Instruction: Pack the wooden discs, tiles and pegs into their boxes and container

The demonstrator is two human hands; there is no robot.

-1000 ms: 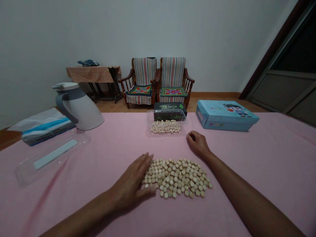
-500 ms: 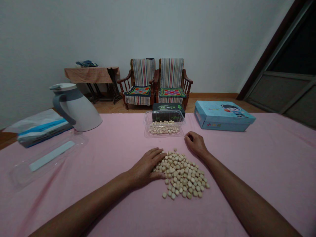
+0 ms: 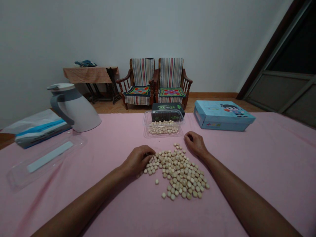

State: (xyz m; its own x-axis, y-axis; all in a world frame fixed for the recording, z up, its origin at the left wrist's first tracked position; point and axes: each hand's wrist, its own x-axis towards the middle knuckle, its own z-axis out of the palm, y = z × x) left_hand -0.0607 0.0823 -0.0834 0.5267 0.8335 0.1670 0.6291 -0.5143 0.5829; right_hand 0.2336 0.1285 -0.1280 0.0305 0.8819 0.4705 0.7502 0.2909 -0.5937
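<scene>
A heap of small pale wooden beads (image 3: 181,171), shaped like rounded cubes, lies loose on the pink cloth. At its left edge my left hand (image 3: 138,160) has its fingers curled down over several beads; what lies under the palm is hidden. One bead (image 3: 157,181) lies apart near that hand. To the right of the heap's far end, my right hand (image 3: 196,144) rests on the cloth, fingers curled into a loose fist, and I see nothing in it. Behind the heap stands a clear plastic box (image 3: 163,131) partly filled with similar beads.
A black box (image 3: 168,107) stands behind the clear one. At right is a blue cardboard box (image 3: 223,115). On the left are a white-grey jug (image 3: 80,110), a tissue pack (image 3: 43,131) and a clear plastic lid (image 3: 49,157). Two armchairs (image 3: 144,74) stand beyond the table.
My left hand has pulled back to the left and its spread fingers have curled. Beads have spread leftward with it, and more lie at the heap's far end. My right hand stays put.
</scene>
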